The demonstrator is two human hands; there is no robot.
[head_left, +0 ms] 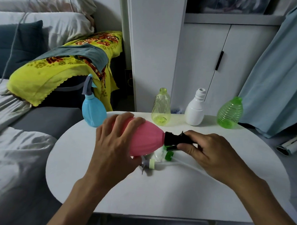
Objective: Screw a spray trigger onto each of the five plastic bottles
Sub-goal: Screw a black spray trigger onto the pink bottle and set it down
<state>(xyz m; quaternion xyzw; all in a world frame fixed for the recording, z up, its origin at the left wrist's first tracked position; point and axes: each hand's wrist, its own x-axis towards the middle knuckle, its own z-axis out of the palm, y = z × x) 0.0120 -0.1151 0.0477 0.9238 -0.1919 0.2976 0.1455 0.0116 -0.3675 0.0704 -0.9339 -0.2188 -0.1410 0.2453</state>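
My left hand (115, 146) grips a pink bottle (145, 138) held on its side above the white table (165, 194). My right hand (210, 153) is closed on the black spray trigger (175, 139) that sits on the pink bottle's neck. A blue bottle (93, 113) with a grey-blue trigger on it stands at the table's back left. Three bottles without triggers stand along the back edge: a yellow-green clear one (161, 108), a white one (195, 110) and a green ribbed one (230, 114). Loose triggers (152, 163) with tubes lie under my hands, partly hidden.
A bed with grey sheets lies to the left, and a yellow floral cloth (59, 70) drapes over furniture behind the table. White cabinets (210, 61) stand behind. A light blue curtain (277, 81) hangs at right, and a lint roller (292, 145) lies on the floor.
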